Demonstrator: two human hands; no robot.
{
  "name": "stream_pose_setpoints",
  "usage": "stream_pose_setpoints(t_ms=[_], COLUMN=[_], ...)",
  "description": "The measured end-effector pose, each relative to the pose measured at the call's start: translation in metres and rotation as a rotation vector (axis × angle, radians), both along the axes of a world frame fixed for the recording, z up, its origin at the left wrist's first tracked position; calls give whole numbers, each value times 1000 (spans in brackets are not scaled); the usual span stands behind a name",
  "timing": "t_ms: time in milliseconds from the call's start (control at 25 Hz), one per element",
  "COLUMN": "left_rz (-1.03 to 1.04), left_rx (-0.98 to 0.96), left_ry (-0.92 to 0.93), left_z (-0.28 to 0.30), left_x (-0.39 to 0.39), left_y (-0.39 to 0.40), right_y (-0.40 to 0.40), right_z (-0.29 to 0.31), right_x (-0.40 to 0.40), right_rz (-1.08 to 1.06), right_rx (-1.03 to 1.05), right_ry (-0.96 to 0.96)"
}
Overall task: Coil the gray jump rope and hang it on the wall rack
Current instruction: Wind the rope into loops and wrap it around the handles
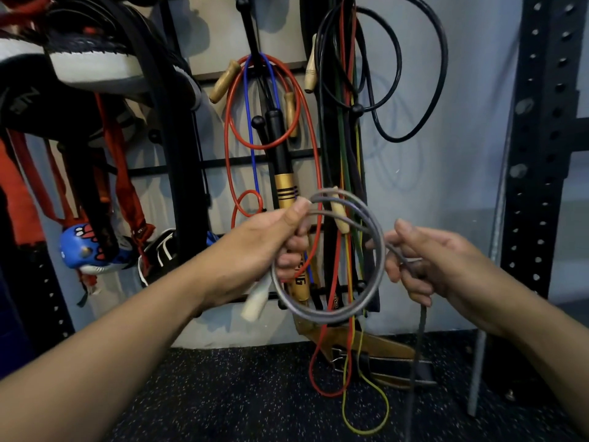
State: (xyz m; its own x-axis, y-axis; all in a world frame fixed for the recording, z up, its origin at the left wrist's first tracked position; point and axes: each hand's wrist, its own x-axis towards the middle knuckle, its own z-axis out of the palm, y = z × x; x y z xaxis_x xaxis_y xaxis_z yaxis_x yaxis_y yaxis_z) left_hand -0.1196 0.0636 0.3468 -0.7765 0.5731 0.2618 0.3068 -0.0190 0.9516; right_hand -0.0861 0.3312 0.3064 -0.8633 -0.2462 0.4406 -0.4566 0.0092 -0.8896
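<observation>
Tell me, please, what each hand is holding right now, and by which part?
The left hand grips the gray jump rope where its coiled loops gather, beside a pale handle. The right hand pinches the loose strand leading down toward the floor.

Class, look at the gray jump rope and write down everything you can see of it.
The gray jump rope is a smooth, rubbery-looking cord wound into about two round loops. The left hand grips the loops together with a pale handle that points down. The right hand pinches the loose end, which hangs toward the floor. It is not yet on the rack.
</observation>
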Motion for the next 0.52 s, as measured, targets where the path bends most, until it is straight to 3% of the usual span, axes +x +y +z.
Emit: stream_pose_setpoints(t_ms=[200,280,360,520], left_rz=[182,289,432,653], left_rx=[762,966,1006,647], left_ry=[-11,-44,-47,120], left_z=[-14,-13,-16,-42], left_x=[10,17,22,26], left_y=[32,51,67,79], right_y=[-21,-44,-67,-80], right_z=[-13,-24,-31,-28], right_x=[-2,0,2,4], right_rz=[5,75,136,39], right_rx=[-46,-55,-106,-380], right_ry=[-117,-135,-117,-145])
